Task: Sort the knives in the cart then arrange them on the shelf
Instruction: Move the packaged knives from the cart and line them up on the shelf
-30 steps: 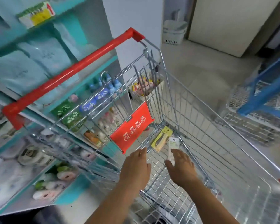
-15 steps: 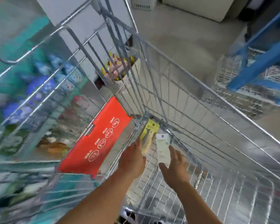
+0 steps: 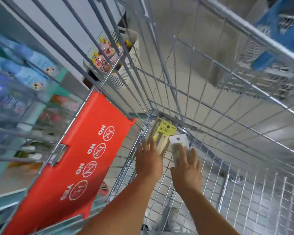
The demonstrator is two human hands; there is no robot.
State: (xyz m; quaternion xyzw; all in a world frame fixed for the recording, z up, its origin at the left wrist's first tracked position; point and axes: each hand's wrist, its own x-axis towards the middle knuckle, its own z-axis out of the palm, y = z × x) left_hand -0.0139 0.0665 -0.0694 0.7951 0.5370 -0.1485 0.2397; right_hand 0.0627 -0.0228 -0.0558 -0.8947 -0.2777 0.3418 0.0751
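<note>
Barely started imo: both knife packs, yellow (image 3: 163,133) and white (image 3: 178,143), sit in the cart (image 3: 210,133), left hand (image 3: 148,160) and right hand (image 3: 187,168) spread flat on them, nothing shelved.

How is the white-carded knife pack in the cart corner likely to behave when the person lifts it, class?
The white-carded knife pack looks flat and thin, so it is probably light and unlikely to roll. Its card top may flex if gripped only there. The right hand lies over its clear lower part, which could be slick; it might also snag on the cart's wire floor.
</note>
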